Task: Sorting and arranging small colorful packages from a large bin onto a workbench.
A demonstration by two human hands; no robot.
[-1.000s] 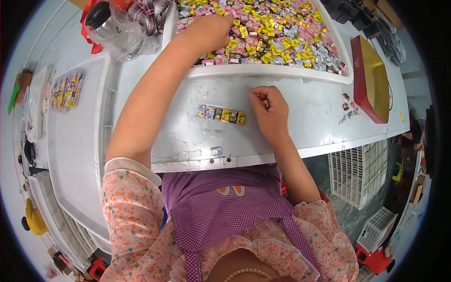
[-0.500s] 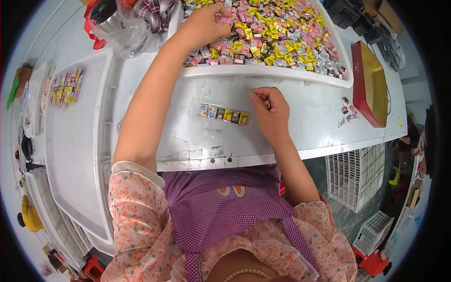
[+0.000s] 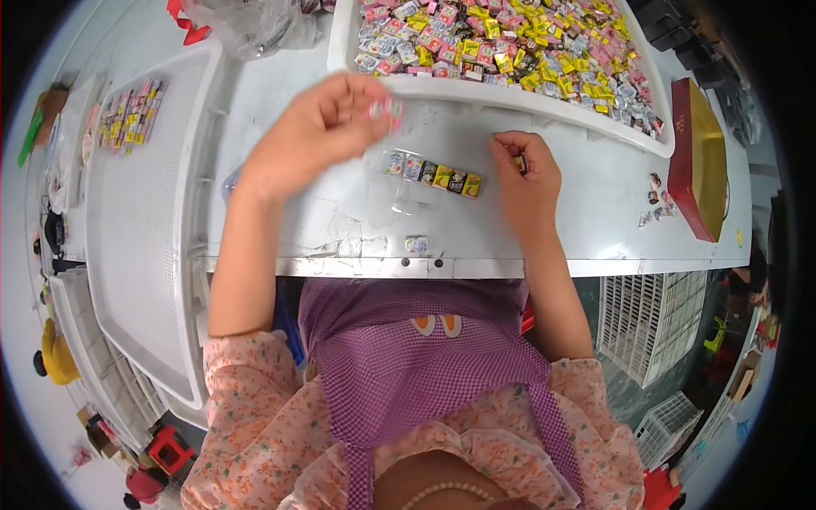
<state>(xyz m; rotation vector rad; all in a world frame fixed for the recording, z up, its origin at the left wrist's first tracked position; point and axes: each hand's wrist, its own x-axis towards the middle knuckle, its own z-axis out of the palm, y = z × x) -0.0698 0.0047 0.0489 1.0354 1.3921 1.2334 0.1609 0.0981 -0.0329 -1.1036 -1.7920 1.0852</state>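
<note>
My left hand [image 3: 313, 134] hovers over the white table and pinches a small pink wrapped candy [image 3: 387, 109] between thumb and fingers. Just below and to its right lies a short row of wrapped candies [image 3: 433, 173], side by side on the table. My right hand [image 3: 527, 177] rests at the right end of that row, fingers curled around a small dark candy [image 3: 520, 163]. A big white tray of candies [image 3: 510, 89], heaped with several pink, yellow and silver pieces, sits just beyond both hands.
A single loose candy [image 3: 416, 245] lies near the table's front edge. A red and gold box [image 3: 702, 161] stands at the right. A long white tray [image 3: 144, 212] runs down the left, with a batch of arranged candies [image 3: 129, 112] beyond it. Clear plastic bags [image 3: 255, 25] lie at the back.
My left hand has come back from the big tray toward me, now carrying a pink candy above the row. My right hand has stayed at the row's right end.
</note>
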